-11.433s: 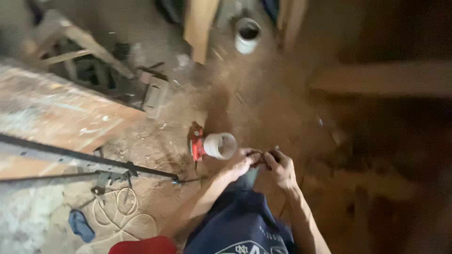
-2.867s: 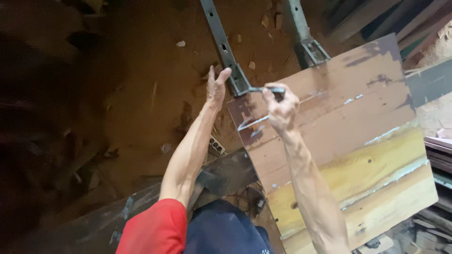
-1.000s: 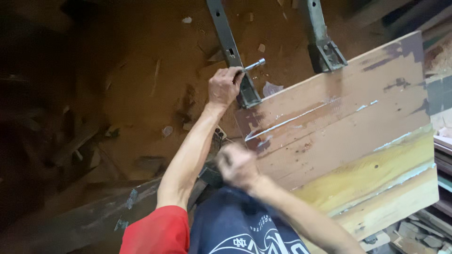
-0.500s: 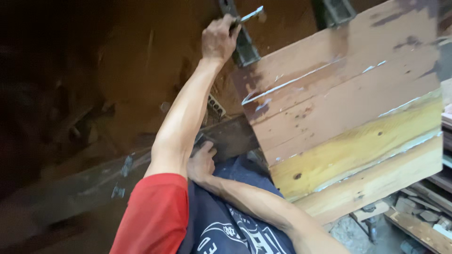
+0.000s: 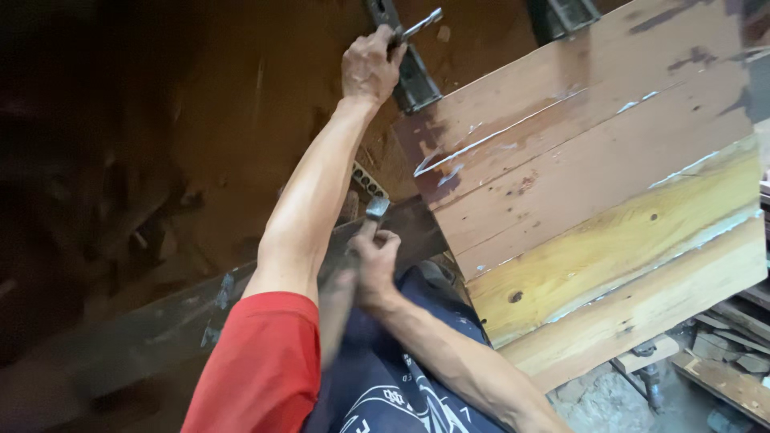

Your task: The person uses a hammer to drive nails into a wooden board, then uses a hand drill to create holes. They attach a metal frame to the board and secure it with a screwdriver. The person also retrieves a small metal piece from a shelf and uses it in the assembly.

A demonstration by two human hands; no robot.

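Note:
My left hand [image 5: 370,68] is stretched out at the top, closed around a thin metal tool [image 5: 423,22] whose shiny end sticks out to the right. It rests at a dark metal bar clamp [image 5: 415,80] at the top-left corner of a glued panel of wooden boards [image 5: 593,192]. My right hand [image 5: 377,263] is low, close to my body, closed on a hammer [image 5: 375,208]. The hammer's head points up, just above the fingers, and its blurred handle runs down past my left arm.
A second metal clamp [image 5: 564,12] grips the panel's top edge. A long dark beam [image 5: 160,321] runs below my arms on the left. Reddish sawdust-covered floor [image 5: 241,104] lies beyond. Wood offcuts and rubble [image 5: 722,369] sit at the lower right.
My right hand left the panel, came down to my lap and now grips a hammer. My left hand took over the metal tool and holds it at the clamp.

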